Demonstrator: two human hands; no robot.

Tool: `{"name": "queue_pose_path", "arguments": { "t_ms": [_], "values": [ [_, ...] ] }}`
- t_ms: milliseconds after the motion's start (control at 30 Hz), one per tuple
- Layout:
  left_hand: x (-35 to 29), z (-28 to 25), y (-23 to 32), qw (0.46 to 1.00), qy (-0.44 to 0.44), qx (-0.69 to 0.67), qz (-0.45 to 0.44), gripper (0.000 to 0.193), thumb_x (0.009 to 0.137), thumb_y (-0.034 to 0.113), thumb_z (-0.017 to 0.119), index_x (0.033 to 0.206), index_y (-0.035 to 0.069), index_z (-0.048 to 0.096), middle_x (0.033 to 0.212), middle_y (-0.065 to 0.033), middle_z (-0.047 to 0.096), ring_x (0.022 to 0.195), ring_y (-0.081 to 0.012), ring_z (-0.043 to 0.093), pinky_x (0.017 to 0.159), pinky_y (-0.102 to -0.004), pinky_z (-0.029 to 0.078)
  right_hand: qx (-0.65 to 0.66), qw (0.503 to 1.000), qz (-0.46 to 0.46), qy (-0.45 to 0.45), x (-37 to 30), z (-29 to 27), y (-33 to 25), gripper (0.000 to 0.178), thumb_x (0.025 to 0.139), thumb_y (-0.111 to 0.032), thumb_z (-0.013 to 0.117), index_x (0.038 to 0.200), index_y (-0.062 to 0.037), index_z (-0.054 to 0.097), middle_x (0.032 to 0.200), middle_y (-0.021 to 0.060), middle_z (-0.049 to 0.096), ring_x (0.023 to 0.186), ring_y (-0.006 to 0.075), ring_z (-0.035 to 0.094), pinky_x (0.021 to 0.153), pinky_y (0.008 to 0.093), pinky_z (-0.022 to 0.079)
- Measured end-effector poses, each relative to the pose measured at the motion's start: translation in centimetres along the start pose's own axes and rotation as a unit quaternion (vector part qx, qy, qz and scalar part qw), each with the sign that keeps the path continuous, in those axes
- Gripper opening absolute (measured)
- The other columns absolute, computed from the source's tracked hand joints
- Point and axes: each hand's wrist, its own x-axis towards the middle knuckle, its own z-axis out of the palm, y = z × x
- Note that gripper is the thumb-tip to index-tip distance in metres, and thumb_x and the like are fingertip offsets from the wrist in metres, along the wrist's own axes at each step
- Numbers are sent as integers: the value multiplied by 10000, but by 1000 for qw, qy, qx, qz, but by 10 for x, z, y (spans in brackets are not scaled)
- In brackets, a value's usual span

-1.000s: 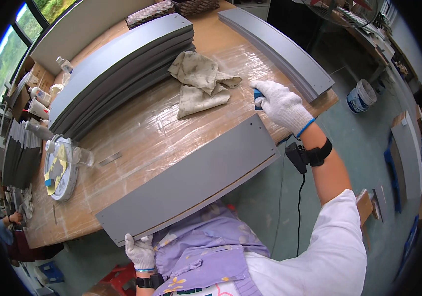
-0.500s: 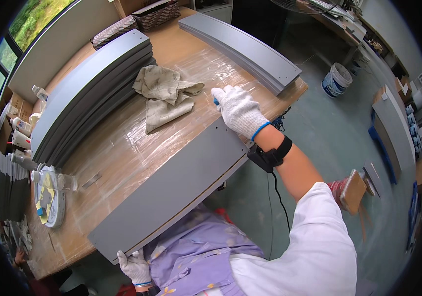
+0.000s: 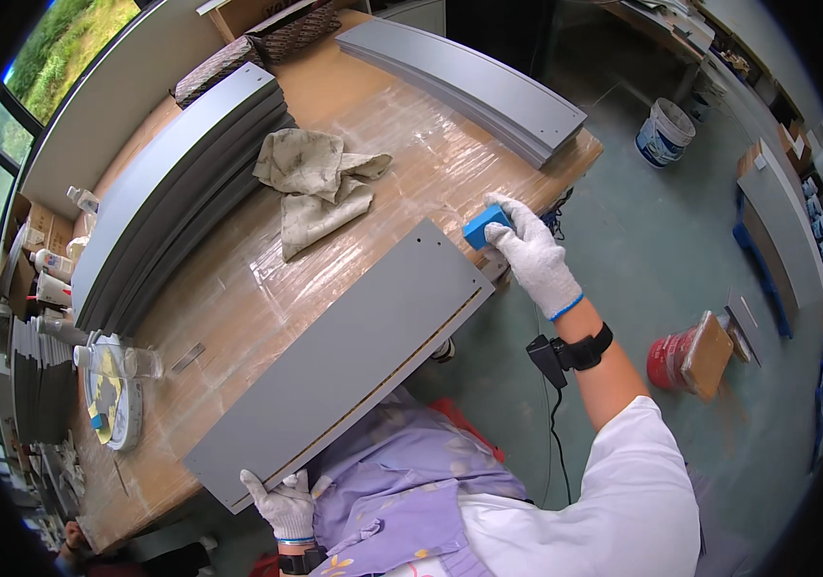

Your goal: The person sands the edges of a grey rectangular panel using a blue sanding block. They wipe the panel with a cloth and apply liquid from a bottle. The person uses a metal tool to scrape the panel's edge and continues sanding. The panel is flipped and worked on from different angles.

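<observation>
A long flat grey panel (image 3: pixel 344 356) lies slantwise at the table's near edge, with a narrow groove along its near side and small holes at its ends. My left hand (image 3: pixel 284 506), in a white knitted glove, grips its near left corner, thumb above and the other fingers mostly hidden. Just off the panel's far right end, my gloved right hand (image 3: pixel 534 258) is closed round a small blue block (image 3: pixel 485 227). The block appears raised and apart from the panel. Past the panel, a crumpled, stained beige cloth (image 3: pixel 313 183) rests on the table.
Curved grey panels form a tall stack (image 3: pixel 185 159) at left and a lower stack (image 3: pixel 459 82) at the far right of the plastic-covered table (image 3: pixel 238 317). A round white lid (image 3: pixel 127 413) and bottles stand at left. A red bucket (image 3: pixel 671 361) sits on the floor at right.
My right hand has moved right, off the panel's far end, with the blue block now in plain sight. My left hand stays at the near corner. The whole view has shifted slightly.
</observation>
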Motion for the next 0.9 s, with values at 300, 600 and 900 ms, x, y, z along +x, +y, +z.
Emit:
{"name": "queue_pose_path", "arguments": {
  "t_ms": [300, 600, 900],
  "values": [
    [-5, 18, -4, 1000, -4, 13, 1, 562, 914, 674, 518, 1230, 212, 574, 799, -5, 604, 645, -163, 596, 486, -632, 524, -133, 975, -167, -58, 56, 27, 18, 430, 967, -210, 595, 1383, -131, 516, 1280, 178, 624, 1180, 319, 599, 1008, 381, 470],
    [-11, 27, -6, 1000, 6, 0, -16, 558, 911, 672, 521, 1180, 197, 634, 647, -25, 586, 745, -200, 669, 609, -777, 498, -202, 960, -178, -76, 46, 7, 4, 393, 952, -174, 595, 1337, -106, 548, 1228, 194, 636, 1122, 346, 618, 968, 382, 494],
    [-20, 40, -6, 999, 33, 10, 0, 541, 909, 666, 531, 1147, 193, 640, 710, -13, 616, 671, -196, 636, 613, -712, 534, -217, 958, -164, -95, -20, -28, 15, 404, 909, -53, 584, 1313, -61, 577, 1219, 184, 650, 1063, 319, 652, 952, 377, 512]
  ]
}}
